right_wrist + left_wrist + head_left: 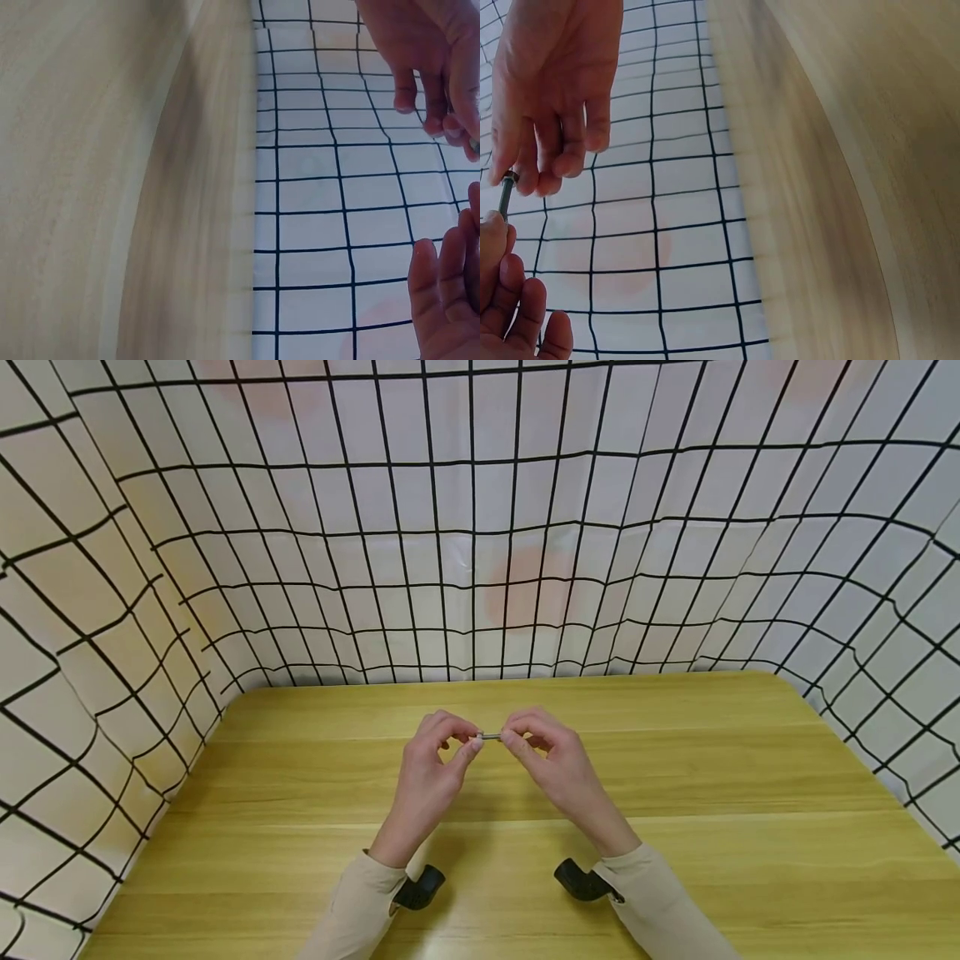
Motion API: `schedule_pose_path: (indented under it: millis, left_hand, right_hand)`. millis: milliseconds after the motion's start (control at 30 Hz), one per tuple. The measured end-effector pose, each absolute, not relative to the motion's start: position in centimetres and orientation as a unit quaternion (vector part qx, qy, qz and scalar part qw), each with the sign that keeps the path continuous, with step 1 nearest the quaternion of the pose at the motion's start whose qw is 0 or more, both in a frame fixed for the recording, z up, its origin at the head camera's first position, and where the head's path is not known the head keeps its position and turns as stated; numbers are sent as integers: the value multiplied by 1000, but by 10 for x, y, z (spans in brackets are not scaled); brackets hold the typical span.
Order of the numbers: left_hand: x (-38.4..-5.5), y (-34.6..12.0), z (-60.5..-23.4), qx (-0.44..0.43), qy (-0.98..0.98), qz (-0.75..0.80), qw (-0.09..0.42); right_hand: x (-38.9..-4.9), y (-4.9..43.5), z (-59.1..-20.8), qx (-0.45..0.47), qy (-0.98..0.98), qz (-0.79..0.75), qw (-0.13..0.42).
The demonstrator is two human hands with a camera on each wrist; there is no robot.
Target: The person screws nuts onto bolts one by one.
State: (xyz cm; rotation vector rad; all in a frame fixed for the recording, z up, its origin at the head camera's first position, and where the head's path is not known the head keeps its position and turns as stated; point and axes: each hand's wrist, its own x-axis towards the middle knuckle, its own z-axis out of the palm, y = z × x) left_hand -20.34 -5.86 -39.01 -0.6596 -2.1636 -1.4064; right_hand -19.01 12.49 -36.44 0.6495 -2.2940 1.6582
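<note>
Between the two hands, a short thin metal bolt point(491, 737) lies level above the table. My left hand point(430, 770) pinches one end of it between thumb and index finger. Thumb and fingertips of my right hand point(561, 770) pinch the other end, where the left wrist view shows a brownish, nut-like ring point(511, 175) around the grey shaft point(505, 201). Fingertips cover both ends of the bolt. In the right wrist view only a sliver of metal shows at the right edge, by the left fingertips.
A wood-grain table point(300, 827) spreads beneath both hands. White sheeting with a black grid point(450, 552) stands behind it and along both sides. Black wrist-camera mounts point(422, 887) sit at the inner side of each beige sleeve point(660, 902).
</note>
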Motion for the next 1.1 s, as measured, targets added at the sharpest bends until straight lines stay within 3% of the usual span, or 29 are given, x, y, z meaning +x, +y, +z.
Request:
schedule_pose_path:
  millis: [400,700,1100]
  left_hand:
    - [-203,-57,-390,-256,-788,-512,228]
    - [-202,-54,-391,-257,-780,-522,229]
    - [-204,-58,-393,-228,-790,-523,226]
  right_hand:
    - [-189,123,-365,222,-777,582,90]
    - [-208,128,-395,205,-777,587,94]
    - [-191,129,-364,265,-767,570,129]
